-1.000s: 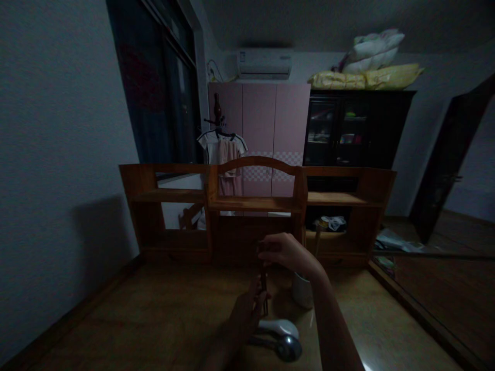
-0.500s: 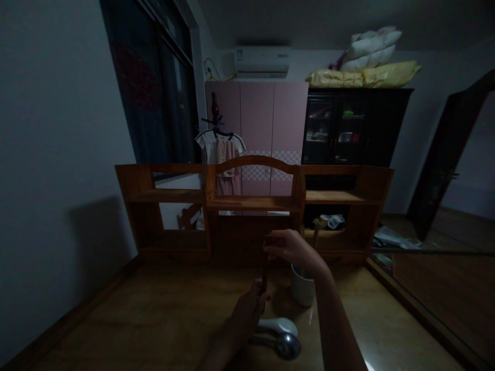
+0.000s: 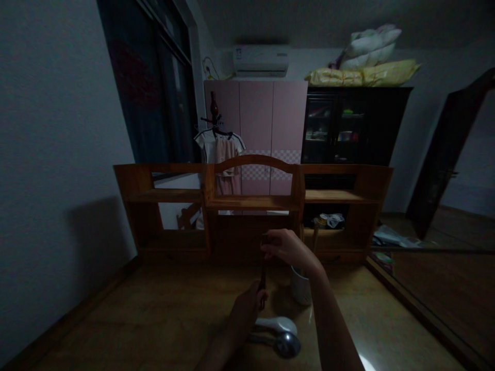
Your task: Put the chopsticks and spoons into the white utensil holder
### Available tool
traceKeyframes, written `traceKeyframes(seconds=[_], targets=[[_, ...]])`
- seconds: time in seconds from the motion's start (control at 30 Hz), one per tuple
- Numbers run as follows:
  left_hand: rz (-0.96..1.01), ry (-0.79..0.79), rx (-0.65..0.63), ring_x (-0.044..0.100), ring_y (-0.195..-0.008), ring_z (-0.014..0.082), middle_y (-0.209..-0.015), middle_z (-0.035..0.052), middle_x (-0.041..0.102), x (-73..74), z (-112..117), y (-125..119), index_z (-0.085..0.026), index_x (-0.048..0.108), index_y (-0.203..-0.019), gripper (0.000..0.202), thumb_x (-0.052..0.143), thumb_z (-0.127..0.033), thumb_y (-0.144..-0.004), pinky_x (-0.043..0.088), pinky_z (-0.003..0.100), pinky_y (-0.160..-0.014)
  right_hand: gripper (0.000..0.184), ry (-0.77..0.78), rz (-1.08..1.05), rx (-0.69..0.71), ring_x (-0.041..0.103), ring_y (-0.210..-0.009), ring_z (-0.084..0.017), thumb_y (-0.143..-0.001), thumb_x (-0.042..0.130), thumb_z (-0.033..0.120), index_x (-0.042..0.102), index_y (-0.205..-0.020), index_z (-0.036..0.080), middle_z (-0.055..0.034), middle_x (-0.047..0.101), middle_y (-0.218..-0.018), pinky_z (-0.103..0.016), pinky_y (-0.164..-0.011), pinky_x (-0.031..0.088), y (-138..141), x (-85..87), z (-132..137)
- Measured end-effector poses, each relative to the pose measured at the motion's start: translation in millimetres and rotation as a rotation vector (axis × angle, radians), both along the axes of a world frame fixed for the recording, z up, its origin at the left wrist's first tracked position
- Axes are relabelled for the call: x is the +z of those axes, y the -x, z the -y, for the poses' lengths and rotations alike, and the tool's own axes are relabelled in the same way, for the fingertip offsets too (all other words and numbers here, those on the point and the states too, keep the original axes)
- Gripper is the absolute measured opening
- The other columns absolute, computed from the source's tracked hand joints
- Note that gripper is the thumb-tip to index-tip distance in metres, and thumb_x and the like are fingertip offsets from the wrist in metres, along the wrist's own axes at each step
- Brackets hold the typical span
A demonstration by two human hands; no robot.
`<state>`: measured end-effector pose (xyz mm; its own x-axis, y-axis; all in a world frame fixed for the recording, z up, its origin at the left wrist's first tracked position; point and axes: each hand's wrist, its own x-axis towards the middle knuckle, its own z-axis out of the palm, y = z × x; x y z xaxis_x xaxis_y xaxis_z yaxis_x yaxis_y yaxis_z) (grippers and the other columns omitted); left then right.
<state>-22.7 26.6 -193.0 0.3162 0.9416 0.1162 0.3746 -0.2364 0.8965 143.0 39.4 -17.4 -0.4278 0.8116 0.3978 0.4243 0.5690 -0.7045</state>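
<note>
Dark sticks (image 3: 263, 273) up over the desk (image 3: 166, 304), short of its far edge | long axis near upright | right grip (image 3: 285, 248) pinches the top, left grip (image 3: 247, 305) wraps the lower end!

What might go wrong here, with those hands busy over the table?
The dark sticks might slip: the right hand pinches only their top, with the left hand lower down. The white cup, which looks close to the right hand, might get knocked. Dropped sticks might hit the metal spoon.
</note>
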Motion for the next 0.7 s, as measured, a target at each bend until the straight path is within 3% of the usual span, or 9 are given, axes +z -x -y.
traceKeyframes(seconds=[0.43, 0.7], targets=[[0.09, 0.005, -0.01, 0.061, -0.074, 0.0179, -0.086, 0.0068, 0.065, -14.0, -8, 1, -0.018, 0.055, -0.096, 0.03, 0.038, -0.042, -0.091, 0.044, 0.025, -0.063, 0.011, 0.008, 0.021, -0.03, 0.069, -0.068, -0.017, -0.085, 0.062, 0.027, 0.062, -0.082, 0.017, -0.0019, 0.069, -0.07, -0.02, -0.056, 0.044, 6, -3.9, -5], [0.063, 0.027, 0.011, 0.063, -0.077, 0.0198, -0.088, 0.0094, 0.066, -9.9, -8, 1, -0.015, 0.055, -0.1, 0.035, 0.04, -0.044, -0.089, 0.047, 0.026, -0.066, 0.011, 0.004, 0.008, -0.006, 0.069, -0.068, -0.017, -0.085, 0.062, 0.028, 0.061, -0.081, 0.018, -0.0017, 0.069, -0.07, -0.021, -0.056, 0.045, 11, -1.2, 1]])
